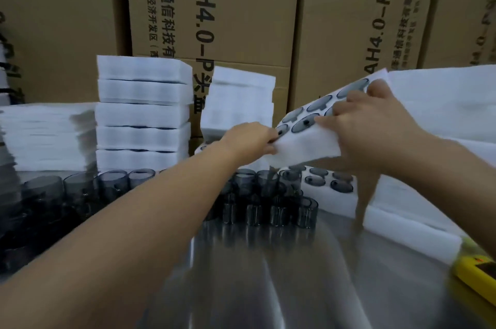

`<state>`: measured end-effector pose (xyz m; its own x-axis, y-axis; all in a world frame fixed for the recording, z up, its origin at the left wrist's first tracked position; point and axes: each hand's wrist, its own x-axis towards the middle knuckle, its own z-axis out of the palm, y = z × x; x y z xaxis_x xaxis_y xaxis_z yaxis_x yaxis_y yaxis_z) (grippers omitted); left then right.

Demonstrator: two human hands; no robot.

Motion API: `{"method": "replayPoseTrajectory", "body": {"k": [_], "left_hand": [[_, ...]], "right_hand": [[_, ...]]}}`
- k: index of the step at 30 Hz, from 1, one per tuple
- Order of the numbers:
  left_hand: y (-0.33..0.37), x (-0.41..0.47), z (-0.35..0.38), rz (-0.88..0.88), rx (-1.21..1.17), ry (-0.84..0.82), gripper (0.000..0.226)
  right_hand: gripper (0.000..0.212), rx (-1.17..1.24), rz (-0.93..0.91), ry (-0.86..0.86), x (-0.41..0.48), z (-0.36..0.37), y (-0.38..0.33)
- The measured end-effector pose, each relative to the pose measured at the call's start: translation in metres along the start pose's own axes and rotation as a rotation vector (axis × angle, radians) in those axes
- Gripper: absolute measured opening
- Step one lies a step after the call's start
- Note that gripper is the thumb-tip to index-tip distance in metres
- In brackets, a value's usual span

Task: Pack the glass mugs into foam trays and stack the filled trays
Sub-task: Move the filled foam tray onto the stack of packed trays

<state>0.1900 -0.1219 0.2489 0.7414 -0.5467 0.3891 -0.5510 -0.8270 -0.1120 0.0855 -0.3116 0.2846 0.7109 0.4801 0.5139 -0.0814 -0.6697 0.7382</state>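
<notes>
A white foam tray (303,144) filled with grey glass mugs is lifted off the table and tilted, its right end higher. My left hand (248,139) grips its near left corner. My right hand (373,119) holds its right side, fingers spread over the top and thumb underneath. Below it lies another filled foam tray (386,202) on the steel table. Several loose grey glass mugs (268,194) stand in a row across the table's middle and left. A tall stack of filled trays (143,113) stands at the back left, a shorter stack (239,105) beside it.
Cardboard boxes (214,6) form a wall behind the table. A pile of thin foam sheets (51,135) sits at the far left, more foam (451,103) at the back right. A yellow device (477,275) lies at the table's right edge. The steel table (295,275) reflects light.
</notes>
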Motion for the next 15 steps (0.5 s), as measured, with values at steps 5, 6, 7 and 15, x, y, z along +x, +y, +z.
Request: {"method": "replayPoseTrajectory", "body": {"k": [5,6,7,15], "left_hand": [[-0.019,0.066,0.027,0.010,0.097,-0.017,0.010],[-0.023,0.077,0.032,0.018,0.114,-0.020,0.007],[-0.026,0.087,0.038,0.023,0.121,-0.024,0.004],[-0.022,0.147,0.086,0.032,0.208,-0.135,0.010]], "right_hand": [[0.045,0.029,-0.013,-0.061,0.039,0.075,0.014],[0.044,0.048,-0.007,-0.072,0.044,0.089,0.015],[0.045,0.066,0.003,-0.089,0.049,0.102,0.016],[0.047,0.275,0.166,-0.234,0.051,0.198,-0.011]]}}
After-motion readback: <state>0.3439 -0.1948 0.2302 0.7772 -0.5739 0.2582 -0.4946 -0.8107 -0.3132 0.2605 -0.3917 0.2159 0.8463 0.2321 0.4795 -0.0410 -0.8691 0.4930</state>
